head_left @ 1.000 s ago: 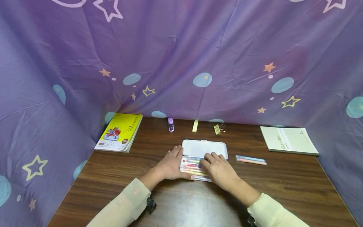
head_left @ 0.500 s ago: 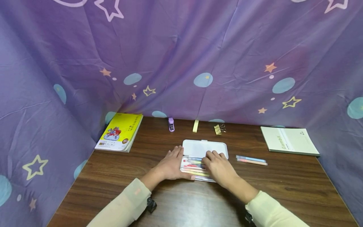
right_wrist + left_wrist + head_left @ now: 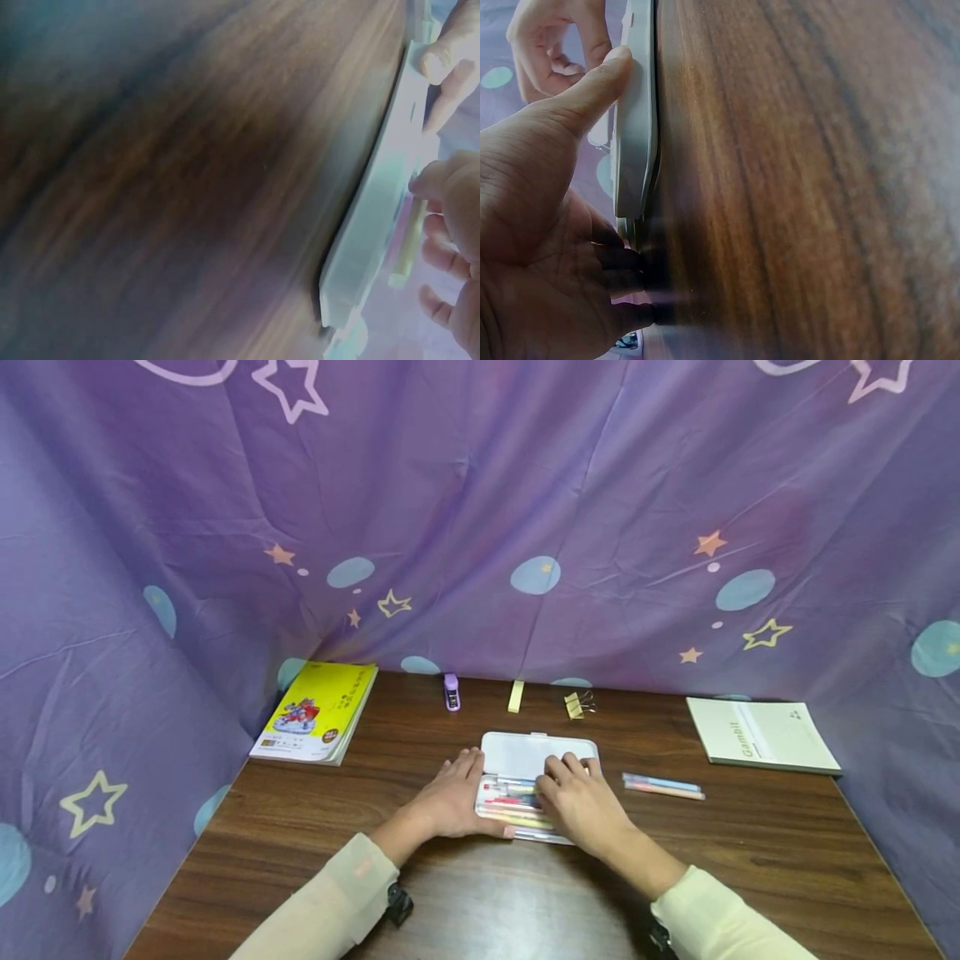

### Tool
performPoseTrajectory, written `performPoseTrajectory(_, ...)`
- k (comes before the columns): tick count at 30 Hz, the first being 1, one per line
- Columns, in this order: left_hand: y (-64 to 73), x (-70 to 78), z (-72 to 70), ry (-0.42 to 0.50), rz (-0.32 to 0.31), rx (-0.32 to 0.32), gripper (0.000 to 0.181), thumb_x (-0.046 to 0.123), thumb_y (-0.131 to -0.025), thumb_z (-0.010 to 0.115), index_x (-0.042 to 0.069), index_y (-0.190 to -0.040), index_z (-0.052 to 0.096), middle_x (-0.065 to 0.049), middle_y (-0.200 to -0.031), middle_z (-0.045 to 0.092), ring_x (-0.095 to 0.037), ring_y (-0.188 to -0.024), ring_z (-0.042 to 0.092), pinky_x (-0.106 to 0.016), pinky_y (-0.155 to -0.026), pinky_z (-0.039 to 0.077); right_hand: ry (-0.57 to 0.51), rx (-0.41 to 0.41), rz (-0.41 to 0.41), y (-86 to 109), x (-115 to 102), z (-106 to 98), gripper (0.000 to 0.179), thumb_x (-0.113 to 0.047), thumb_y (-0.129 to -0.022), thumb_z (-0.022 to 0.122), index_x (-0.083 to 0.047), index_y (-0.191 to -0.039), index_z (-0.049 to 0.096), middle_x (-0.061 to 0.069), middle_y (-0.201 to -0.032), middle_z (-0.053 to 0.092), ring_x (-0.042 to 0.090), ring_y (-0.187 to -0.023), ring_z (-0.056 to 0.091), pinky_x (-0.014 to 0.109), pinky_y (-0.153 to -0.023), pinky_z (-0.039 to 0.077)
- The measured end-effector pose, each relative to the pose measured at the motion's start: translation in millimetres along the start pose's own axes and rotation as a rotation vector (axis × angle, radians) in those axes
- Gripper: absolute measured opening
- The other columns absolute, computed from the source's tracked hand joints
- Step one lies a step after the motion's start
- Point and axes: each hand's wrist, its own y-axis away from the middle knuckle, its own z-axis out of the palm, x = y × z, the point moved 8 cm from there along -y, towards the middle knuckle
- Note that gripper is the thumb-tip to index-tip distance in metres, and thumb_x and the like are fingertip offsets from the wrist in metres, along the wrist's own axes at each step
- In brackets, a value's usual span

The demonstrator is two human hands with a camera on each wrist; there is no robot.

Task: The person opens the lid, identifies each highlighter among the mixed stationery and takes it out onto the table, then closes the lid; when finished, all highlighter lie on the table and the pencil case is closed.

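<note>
A white pencil case lies with its lid (image 3: 517, 752) raised back, and several coloured pens (image 3: 517, 814) fill its tray. My left hand (image 3: 450, 797) rests at the case's left end with fingers stretched out. Its thumb (image 3: 604, 79) presses the near side wall (image 3: 636, 112), as the left wrist view shows. Over the right part of the tray, my right hand (image 3: 581, 806) bends its fingers down and hides the pens beneath. In the right wrist view, a pale yellow pen (image 3: 407, 251) sticks out from between its thumb and fingers.
Two pens (image 3: 663, 787) lie right of the case. Behind stand a purple stapler (image 3: 452, 692), a yellow strip-like block (image 3: 516, 697) and a binder clip (image 3: 579, 705). A yellow book (image 3: 318, 714) is at left, a pale notebook (image 3: 761, 735) at right. A purple curtain (image 3: 420, 485) encloses the table (image 3: 750, 852).
My right hand has shifted slightly right over the tray, uncovering a little more of the pens. The left hand stays at the case's left end.
</note>
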Motion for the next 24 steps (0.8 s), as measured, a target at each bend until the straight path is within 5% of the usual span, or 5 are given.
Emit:
performPoseTrajectory(11, 0.0, -1.1, 1.6, 0.025, 0.002, -0.014, 0.139, 0.077, -0.085, 0.081, -0.005, -0.175, 0.014, -0.025, -0.184, 0.017, -0.041, -0.174, 0.015, -0.054, -0.142, 0.018, 0.036, 0.031, -0.014, 23.4, 26, -9, 0.023, -0.018, -0.088, 0.09, -0.016, -0.097, 0.069, 0.006, -0.105, 0.062, 0.03, -0.097, 0.058, 0.053, -0.08, 0.056)
performPoseTrajectory(24, -0.2, -0.4, 3.6, 0.03, 0.006, -0.013, 0.139, 0.077, -0.085, 0.081, -0.005, -0.175, 0.013, -0.025, -0.184, 0.016, -0.04, -0.174, 0.014, -0.055, -0.142, 0.018, 0.037, 0.002, 0.081, 67.8, 74, -19, 0.029, -0.018, -0.086, 0.089, -0.014, -0.106, 0.069, 0.01, -0.109, 0.064, 0.036, -0.1, 0.062, 0.062, -0.083, 0.057)
